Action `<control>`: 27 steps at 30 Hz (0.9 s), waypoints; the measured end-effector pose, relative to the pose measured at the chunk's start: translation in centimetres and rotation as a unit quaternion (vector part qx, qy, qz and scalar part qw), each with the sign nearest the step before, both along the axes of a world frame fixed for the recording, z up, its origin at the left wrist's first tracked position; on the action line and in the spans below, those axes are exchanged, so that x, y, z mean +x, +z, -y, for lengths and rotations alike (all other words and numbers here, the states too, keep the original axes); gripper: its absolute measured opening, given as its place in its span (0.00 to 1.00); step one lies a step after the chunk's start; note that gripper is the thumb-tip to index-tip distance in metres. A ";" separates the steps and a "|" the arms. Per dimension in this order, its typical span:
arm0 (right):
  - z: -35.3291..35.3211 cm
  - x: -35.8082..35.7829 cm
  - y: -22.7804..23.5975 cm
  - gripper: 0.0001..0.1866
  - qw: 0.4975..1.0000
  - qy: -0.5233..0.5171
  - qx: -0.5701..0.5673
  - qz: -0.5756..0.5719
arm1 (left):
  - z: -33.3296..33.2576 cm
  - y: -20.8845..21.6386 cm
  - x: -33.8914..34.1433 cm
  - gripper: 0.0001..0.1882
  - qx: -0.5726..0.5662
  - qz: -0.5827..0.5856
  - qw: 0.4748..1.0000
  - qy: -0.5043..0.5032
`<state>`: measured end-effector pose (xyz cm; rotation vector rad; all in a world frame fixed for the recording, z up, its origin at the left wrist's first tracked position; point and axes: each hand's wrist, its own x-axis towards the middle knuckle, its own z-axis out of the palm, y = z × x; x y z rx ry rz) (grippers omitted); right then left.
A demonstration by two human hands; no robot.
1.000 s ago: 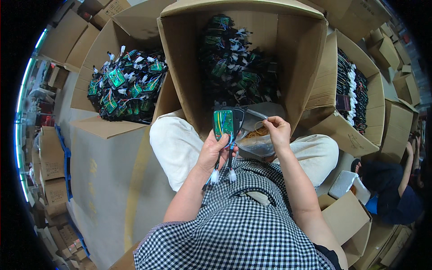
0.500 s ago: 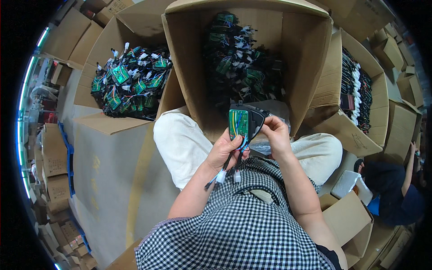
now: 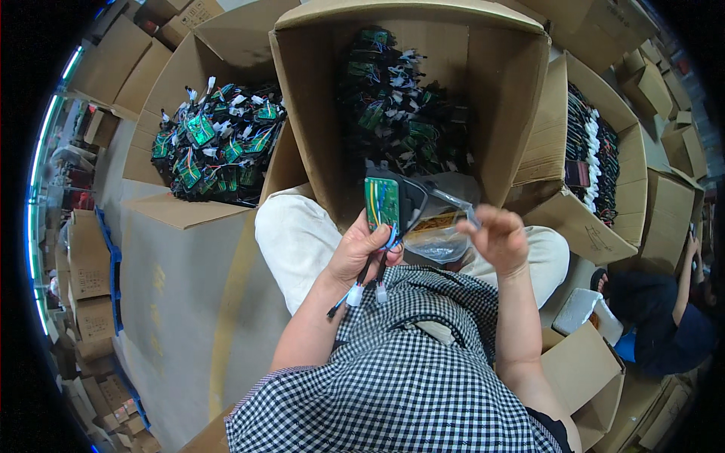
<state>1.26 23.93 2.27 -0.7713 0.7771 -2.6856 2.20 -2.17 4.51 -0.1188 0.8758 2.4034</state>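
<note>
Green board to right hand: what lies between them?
In the head view, a black part beside the green board, then a clear bag with yellowish contents, before the right hand.

A black-and-white checked top in small, even gingham; a purplish, finer-patterned edge near the left arm; black trim by the right arm; a pale patch at the waist; loose off-white trousers; left hand and right hand bare
</note>
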 end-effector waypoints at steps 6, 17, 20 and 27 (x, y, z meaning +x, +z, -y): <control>0.6 -3.6 5.9 0.38 0.904 -0.154 0.380 -0.119 | -0.2 1.9 -2.0 0.21 -0.390 -0.318 0.859 -0.091; 0.9 -4.2 -1.4 0.34 0.955 -0.044 0.199 0.215 | 1.4 4.6 -0.1 0.20 -0.239 -0.074 0.968 0.018; 3.0 -1.6 1.4 0.45 0.935 -0.140 0.324 0.019 | 2.2 3.3 -0.7 0.19 -0.106 -0.014 0.993 0.056; 1.9 -5.1 3.8 0.29 0.838 0.052 0.511 -0.183 | 2.8 2.8 -1.2 0.18 -0.444 -0.384 0.775 -0.234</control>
